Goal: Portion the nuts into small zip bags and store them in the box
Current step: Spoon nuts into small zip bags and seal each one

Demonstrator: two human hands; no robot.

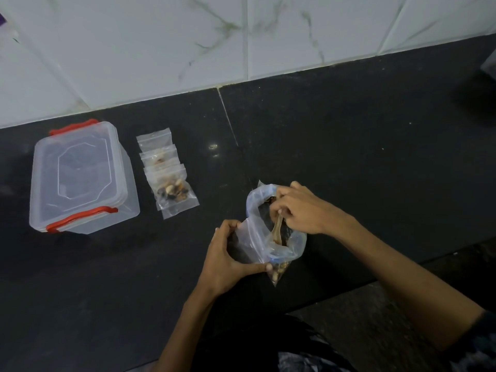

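A large clear plastic bag point(255, 210) with a blue zip rim stands open on the black counter point(349, 143). My left hand point(230, 253) grips its near side and pinches a small zip bag of nuts point(279, 272) against it. My right hand point(300, 208) reaches into the big bag's mouth, closed on a small wooden spoon point(277, 229). To the left lie three small zip bags point(171, 183) in a row, the nearest holding mixed nuts. Further left stands the clear storage box point(80, 175), its lid on, with red clips.
A white marble-tiled wall point(241, 36) runs along the back of the counter. The counter's front edge point(375, 280) cuts diagonally under my right forearm, with floor below. A blurred dark object point(480, 87) sits at the far right.
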